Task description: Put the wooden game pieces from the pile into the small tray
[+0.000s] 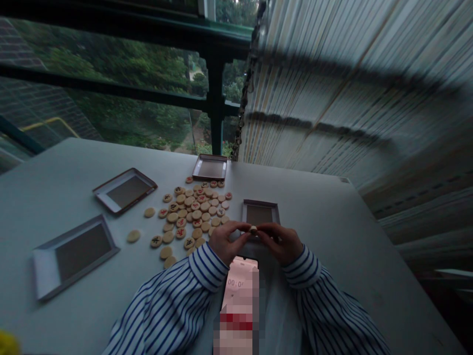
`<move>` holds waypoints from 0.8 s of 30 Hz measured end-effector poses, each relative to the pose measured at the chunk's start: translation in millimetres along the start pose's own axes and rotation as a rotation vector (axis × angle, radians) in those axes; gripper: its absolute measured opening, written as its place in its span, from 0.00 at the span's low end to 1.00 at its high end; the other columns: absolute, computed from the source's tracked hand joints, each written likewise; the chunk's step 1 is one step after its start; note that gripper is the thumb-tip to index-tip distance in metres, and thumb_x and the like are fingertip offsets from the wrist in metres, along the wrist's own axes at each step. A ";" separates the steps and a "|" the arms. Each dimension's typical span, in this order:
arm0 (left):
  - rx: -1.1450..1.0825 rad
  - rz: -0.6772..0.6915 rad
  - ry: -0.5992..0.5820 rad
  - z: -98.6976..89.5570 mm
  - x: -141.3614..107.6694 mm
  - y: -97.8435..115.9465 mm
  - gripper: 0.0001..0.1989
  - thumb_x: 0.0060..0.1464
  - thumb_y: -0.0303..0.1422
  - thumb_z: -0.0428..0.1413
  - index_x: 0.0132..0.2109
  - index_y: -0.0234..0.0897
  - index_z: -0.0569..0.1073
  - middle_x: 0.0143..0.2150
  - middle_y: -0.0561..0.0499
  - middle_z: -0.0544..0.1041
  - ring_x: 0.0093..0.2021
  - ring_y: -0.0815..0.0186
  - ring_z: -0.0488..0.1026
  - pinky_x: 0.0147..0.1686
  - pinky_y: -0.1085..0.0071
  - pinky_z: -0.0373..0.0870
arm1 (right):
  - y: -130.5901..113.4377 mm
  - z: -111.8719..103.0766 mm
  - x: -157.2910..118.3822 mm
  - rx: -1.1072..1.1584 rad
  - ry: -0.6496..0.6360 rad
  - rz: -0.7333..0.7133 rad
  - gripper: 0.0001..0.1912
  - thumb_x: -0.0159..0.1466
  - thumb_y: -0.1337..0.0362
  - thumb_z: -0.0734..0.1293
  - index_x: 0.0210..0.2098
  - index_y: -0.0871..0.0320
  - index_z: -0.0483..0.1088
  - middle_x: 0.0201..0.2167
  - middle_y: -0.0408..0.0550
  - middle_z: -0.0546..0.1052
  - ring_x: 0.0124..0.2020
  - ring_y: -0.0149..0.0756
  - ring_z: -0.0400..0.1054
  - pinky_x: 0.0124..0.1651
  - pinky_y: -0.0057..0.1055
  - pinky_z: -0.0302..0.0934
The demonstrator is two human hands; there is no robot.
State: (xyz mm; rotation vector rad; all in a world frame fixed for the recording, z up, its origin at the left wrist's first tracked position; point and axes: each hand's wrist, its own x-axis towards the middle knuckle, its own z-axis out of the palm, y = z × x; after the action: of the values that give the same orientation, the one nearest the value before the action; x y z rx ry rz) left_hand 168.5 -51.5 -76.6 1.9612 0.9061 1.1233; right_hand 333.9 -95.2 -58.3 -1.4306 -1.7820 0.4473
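Between the fingertips of both hands is a small round wooden Chinese chess piece (253,230), held above the table. My left hand (227,240) pinches it from the left with thumb and finger. From the right, my right hand (284,242) grips the same piece in a similar pinch. A loose heap of wooden Chinese chess pieces (196,214) lies to the left of my hands, some showing red or black characters and others blank side up. Just beyond my hands stands a small shallow tray (260,202), its near part hidden by them.
A phone (240,286) showing a timer lies below my hands, partly blurred out. Further shallow trays stand at the back (210,167), the left (125,191) and the near left (76,256) of the white table (314,207). A string curtain (314,88) hangs behind, beside the window.
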 end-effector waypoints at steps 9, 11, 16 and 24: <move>-0.040 0.027 -0.016 1.3 -0.3 -2.9 0.08 0.48 0.29 0.53 0.37 0.35 0.74 0.33 0.48 0.77 0.35 0.66 0.73 0.36 0.70 0.71 | 2.8 1.1 1.1 -0.007 0.012 -0.032 0.08 0.56 0.62 0.62 0.32 0.60 0.70 0.21 0.45 0.74 0.18 0.24 0.63 0.20 0.21 0.57; -0.046 0.032 -0.018 1.4 0.0 -2.4 0.08 0.48 0.30 0.53 0.36 0.35 0.74 0.33 0.47 0.77 0.35 0.66 0.74 0.36 0.70 0.71 | 3.1 1.6 1.0 -0.009 0.004 -0.035 0.08 0.57 0.62 0.62 0.32 0.60 0.70 0.21 0.45 0.74 0.18 0.25 0.63 0.20 0.21 0.57; -0.042 0.011 -0.010 0.9 -0.5 -1.2 0.08 0.48 0.30 0.54 0.36 0.35 0.74 0.32 0.48 0.77 0.34 0.66 0.74 0.35 0.70 0.71 | 3.7 2.6 0.4 0.003 0.009 -0.028 0.08 0.57 0.63 0.62 0.33 0.60 0.70 0.22 0.45 0.75 0.19 0.25 0.64 0.21 0.21 0.57; -0.076 -0.005 -0.017 1.1 -0.9 -3.2 0.08 0.49 0.31 0.53 0.36 0.35 0.74 0.33 0.47 0.77 0.35 0.65 0.73 0.36 0.69 0.71 | 3.2 2.0 -0.1 -0.004 -0.001 -0.023 0.08 0.56 0.63 0.63 0.33 0.60 0.70 0.22 0.45 0.75 0.20 0.25 0.64 0.21 0.21 0.57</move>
State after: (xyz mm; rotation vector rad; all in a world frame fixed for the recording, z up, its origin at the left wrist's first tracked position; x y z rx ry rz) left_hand 168.5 -50.8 -80.0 1.9030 0.8464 1.1213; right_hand 334.4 -93.9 -61.8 -1.4112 -1.7988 0.4326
